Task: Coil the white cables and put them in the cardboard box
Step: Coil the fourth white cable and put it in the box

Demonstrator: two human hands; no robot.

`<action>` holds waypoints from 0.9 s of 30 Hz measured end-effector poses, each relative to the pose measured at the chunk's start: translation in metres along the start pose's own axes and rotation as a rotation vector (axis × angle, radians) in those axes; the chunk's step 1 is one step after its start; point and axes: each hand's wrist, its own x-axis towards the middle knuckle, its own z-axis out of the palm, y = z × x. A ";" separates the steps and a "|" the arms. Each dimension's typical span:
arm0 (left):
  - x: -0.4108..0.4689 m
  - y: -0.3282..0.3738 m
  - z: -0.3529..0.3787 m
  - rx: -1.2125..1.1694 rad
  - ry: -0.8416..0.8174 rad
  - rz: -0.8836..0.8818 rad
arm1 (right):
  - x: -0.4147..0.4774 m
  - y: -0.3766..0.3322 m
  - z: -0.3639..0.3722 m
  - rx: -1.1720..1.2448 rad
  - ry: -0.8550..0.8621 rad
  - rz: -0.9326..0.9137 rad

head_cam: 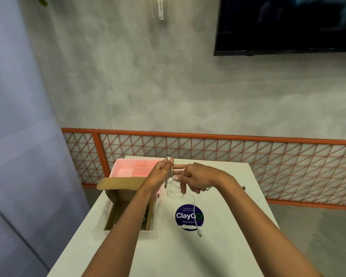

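Observation:
A thin white cable (194, 204) trails from my hands down across the white table (228, 246) and ends in a plug near the blue sticker. My left hand (160, 174) holds several turns of this cable wound round its straightened fingers. My right hand (196, 177) is just right of it and pinches the cable near the left fingertips, with some fingers spread. The open cardboard box (120, 194) lies at the table's left side, partly hidden under my left forearm. Something dark lies inside it.
A pink divided tray (128, 168) stands behind the box at the table's far left corner. A round blue "ClayGo" sticker (189, 216) is on the table. An orange lattice rail (268, 154) runs along the grey wall, with a dark screen (288, 25) above.

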 end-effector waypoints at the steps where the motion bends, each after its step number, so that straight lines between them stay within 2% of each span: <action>1: 0.000 -0.002 0.000 0.109 0.011 -0.005 | 0.000 0.000 -0.003 -0.010 0.026 0.001; 3: -0.001 0.000 0.001 0.233 -0.036 -0.017 | 0.002 0.002 -0.008 -0.001 0.095 0.004; 6: -0.007 0.011 0.003 0.232 -0.171 -0.053 | 0.005 0.009 -0.015 0.097 0.257 -0.003; 10: -0.013 0.019 0.006 -0.061 -0.273 -0.080 | 0.007 0.016 -0.021 0.201 0.468 -0.038; 15: -0.015 0.032 0.006 -0.316 -0.449 -0.083 | 0.017 0.024 -0.016 0.185 0.669 -0.057; 19: -0.019 0.034 0.004 -0.413 -0.457 -0.108 | 0.019 0.028 -0.010 0.332 0.651 -0.032; 23: -0.019 0.030 0.000 -0.519 -0.530 -0.113 | 0.017 0.029 -0.004 0.521 0.491 0.071; 27: -0.019 0.024 -0.003 -0.490 -0.517 -0.106 | 0.015 0.030 -0.002 0.606 0.335 0.090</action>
